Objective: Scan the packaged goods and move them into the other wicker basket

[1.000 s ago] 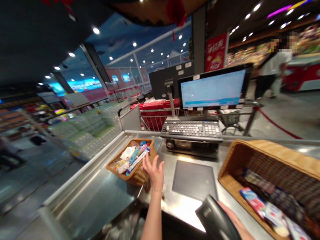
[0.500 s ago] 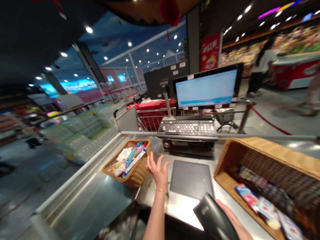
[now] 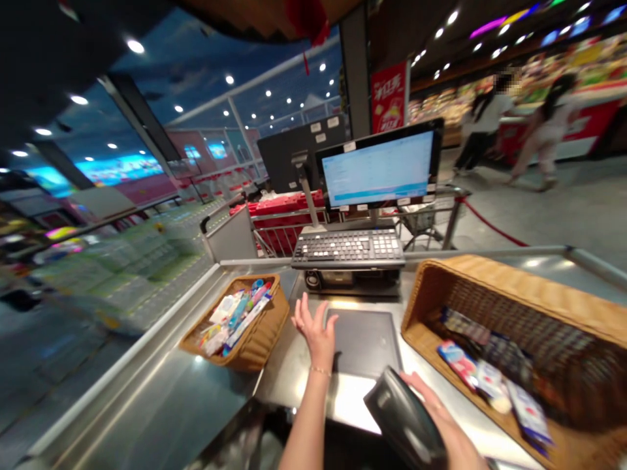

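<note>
The left hand (image 3: 316,338) spreads its fingers (image 3: 302,310) wide just beside a flat dark grey pad (image 3: 362,343) on the stainless steel worktop (image 3: 161,398), while the right hand (image 3: 434,411) curls around a black handheld barcode scanner (image 3: 398,418), near a large woven wicker basket (image 3: 490,282) of packaged goods.

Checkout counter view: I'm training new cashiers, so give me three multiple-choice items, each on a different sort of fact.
1. Where is the grey pad?
A. Between the two wicker baskets
B. On the floor
C. On the keyboard

2. What colour is the barrier rope?
A. Blue
B. Green
C. Red

3. How is the left hand?
A. Clenched in a fist
B. Open, fingers spread
C. Gripping a basket

Answers: 1 A, it lies on the steel counter between them. 2 C, the rope shows red. 3 B, the fingers fan apart above the counter.
</note>
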Tool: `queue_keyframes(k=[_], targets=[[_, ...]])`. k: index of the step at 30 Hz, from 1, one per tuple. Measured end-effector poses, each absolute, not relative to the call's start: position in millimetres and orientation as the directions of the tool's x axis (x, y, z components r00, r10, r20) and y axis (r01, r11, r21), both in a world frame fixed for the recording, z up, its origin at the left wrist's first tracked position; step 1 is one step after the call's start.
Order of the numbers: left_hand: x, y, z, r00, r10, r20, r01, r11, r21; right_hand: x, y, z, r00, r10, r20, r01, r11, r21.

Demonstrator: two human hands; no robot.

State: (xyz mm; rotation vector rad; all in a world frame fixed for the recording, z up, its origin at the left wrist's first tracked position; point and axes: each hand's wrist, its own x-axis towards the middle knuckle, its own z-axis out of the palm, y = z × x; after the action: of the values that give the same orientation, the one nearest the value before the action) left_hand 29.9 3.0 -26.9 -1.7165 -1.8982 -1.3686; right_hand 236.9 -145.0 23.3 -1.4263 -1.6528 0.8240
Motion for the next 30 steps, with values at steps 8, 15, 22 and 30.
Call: queue_keyframes(k=[8, 15, 22, 30], targets=[[54.5, 1.3, -24.9, -0.187, 0.706, 0.683, 0.874, -0.197, 0.444, 237.9, -146.2, 11.3, -0.127, 0.984, 0.126, 0.524, 0.175, -0.834], [72.9, -2.8, -24.5, -0.100, 0.741, 0.664, 0.875, -0.252, 0.413, 239.6, -144.3, 0.7, -0.130, 0.989, 0.063, 0.495, 0.120, -0.860], [93.5, -7.5, -28.2, -0.030, 0.770, 0.637, 0.868, -0.296, 0.399, 242.7, -146.7, -4.0, -0.117, 0.984, 0.131, 0.548, 0.174, -0.818], [113.7, -11.8, -34.7, 0.037, 0.791, 0.610, 0.841, -0.354, 0.408, 243.4, -146.0, 11.7, -0.070, 0.992, 0.105, 0.507, 0.126, -0.853]])
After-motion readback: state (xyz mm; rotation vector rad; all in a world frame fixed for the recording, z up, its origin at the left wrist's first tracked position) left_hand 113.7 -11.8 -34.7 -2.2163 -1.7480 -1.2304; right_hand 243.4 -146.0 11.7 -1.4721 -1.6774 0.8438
